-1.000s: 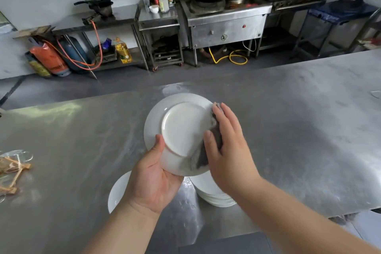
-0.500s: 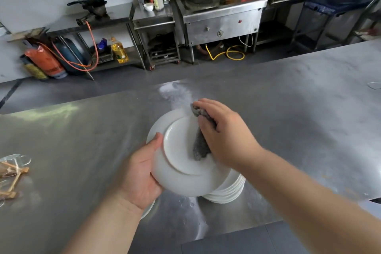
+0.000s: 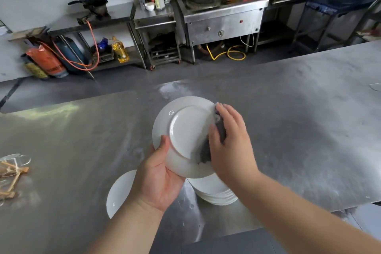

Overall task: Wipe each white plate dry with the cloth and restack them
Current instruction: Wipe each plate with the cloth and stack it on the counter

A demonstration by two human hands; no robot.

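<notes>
My left hand (image 3: 158, 179) grips the plate (image 3: 185, 130) by its rim, my right hand (image 3: 233, 142) flat, pressing the grey cloth (image 3: 206, 153) on its shiny white underside.

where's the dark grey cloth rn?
Head view, centre: the dark grey cloth is pressed by the right hand against the right edge of the held white plate.

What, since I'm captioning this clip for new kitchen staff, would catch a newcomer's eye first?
The white plate held up mid-frame: the left hand grips its near-left rim while the right hand presses a dark cloth on its right side. Just below, a stack of white plates sits on the steel table, a single plate to its left.
</notes>
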